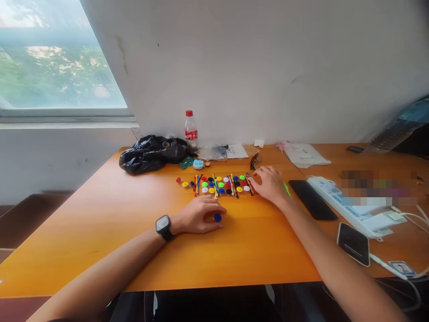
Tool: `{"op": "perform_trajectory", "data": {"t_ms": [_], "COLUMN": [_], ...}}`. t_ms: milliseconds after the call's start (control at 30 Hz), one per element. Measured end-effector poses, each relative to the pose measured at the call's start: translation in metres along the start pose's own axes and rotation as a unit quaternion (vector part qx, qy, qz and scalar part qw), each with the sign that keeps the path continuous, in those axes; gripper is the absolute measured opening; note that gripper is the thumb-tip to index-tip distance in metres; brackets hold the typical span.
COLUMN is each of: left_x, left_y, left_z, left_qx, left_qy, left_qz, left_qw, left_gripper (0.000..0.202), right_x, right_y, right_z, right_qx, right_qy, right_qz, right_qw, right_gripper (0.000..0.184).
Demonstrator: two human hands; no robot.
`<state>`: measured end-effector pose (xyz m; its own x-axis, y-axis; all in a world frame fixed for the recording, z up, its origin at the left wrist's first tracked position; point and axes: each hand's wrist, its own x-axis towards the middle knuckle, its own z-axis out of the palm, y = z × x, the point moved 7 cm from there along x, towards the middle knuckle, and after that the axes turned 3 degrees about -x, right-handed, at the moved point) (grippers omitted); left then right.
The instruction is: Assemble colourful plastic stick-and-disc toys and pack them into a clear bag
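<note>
My left hand (200,215), with a watch (163,225) on its wrist, rests on the table, fingers curved and apart. In the gap between its thumb and fingers is a blue disc (217,218); I see no clear grip on it. Beyond it lies a row of coloured discs (221,191) in short columns, split up by thin plastic arrow sticks (232,184). My right hand (269,183) is at the row's right end, fingertips beside or touching the last sticks (249,182), fingers bent and apart. A green stick (287,189) lies just right of that hand.
At the back stand a black plastic bag (150,154), a cola bottle (191,129), a small round tin (198,164) and glasses (255,161). To the right lie a black phone (312,200), a white power strip (342,206) with cables and another phone (353,243).
</note>
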<state>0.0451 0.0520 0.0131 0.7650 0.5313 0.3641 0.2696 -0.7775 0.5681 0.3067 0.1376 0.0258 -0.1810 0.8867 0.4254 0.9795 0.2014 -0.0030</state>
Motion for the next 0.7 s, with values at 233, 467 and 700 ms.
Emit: {"op": "perform_trajectory", "data": {"t_ms": [233,467,700], "left_x": [-0.001,-0.023,-0.044], "left_y": [-0.011,-0.069,-0.142], "left_z": [-0.019,-0.072,-0.081], "left_qx": [0.059,0.211,0.087], "left_qy": [0.069,0.288,0.302], "left_qz": [-0.054,-0.187,-0.292], "left_qw": [0.994,0.915,0.903], "left_gripper": [0.032,0.023,0.026], "right_x": [-0.001,-0.001,-0.001], "right_y": [-0.004,-0.005,-0.007], "right_z": [-0.001,-0.002,-0.003], "right_qx": [0.006,0.007,0.004], "right_qy": [-0.007,-0.003,-0.004], "right_qz": [-0.012,-0.017,-0.024], "right_qw": [1.000,1.000,1.000], "right_gripper": [0.025,0.024,0.024]}}
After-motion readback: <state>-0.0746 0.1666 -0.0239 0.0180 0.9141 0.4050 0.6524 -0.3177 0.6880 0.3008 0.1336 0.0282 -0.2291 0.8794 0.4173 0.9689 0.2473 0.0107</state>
